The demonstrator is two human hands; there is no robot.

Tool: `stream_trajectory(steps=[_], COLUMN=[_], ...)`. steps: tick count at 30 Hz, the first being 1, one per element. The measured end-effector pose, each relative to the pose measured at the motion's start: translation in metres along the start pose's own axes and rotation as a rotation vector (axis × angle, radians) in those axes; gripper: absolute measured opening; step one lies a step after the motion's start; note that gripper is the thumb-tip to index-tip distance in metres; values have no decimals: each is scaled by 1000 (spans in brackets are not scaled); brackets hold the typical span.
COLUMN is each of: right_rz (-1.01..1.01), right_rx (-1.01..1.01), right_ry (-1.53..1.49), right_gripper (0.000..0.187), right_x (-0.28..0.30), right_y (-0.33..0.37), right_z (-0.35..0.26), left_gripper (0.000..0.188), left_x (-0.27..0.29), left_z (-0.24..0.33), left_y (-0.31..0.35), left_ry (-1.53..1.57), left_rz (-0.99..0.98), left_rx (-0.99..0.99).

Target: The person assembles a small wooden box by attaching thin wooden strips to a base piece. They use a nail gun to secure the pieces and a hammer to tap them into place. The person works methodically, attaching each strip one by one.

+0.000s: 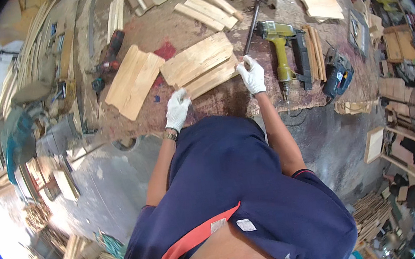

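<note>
On the worn table (153,27) lie a pale notched board (134,81) to the left, a wide board (197,58) in front of the person and a yellow-green nail gun (280,48) to the right. Along the wide board's near side is a narrow board (214,78), and the white-gloved left hand (178,109) has its grip on the left end, while the white-gloved right hand (252,76) grasps the right end.
</note>
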State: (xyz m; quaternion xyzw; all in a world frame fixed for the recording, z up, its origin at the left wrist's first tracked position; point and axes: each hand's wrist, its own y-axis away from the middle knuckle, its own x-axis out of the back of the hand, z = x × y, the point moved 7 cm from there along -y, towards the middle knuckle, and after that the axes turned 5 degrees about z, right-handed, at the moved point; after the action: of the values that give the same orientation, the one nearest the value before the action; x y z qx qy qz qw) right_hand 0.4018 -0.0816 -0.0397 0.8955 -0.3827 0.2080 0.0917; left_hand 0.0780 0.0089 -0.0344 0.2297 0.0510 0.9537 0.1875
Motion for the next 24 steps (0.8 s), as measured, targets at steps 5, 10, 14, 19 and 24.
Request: stream_trajectory(steps=[5, 10, 14, 19, 24], right_rz=[24, 80, 8, -26, -54], right_rx=[45, 65, -100, -15, 63], right_ry=[329, 227, 174, 146, 100], right_gripper=[31, 30, 34, 31, 27], right_x=[3, 3, -7, -8, -4], right_y=[-6, 4, 21, 28, 35], right_z=[5, 9, 28, 27, 20], left_gripper=[27, 22, 25, 34, 37], left_x=[31, 26, 31, 41, 37], left_z=[-20, -26, -31, -22, -20], left_y=[13, 19, 4, -23, -23], left_ry=[-263, -122, 66, -94, -260], left_rz=[229, 164, 188, 237, 215], left_rx=[216, 161, 134, 69, -40])
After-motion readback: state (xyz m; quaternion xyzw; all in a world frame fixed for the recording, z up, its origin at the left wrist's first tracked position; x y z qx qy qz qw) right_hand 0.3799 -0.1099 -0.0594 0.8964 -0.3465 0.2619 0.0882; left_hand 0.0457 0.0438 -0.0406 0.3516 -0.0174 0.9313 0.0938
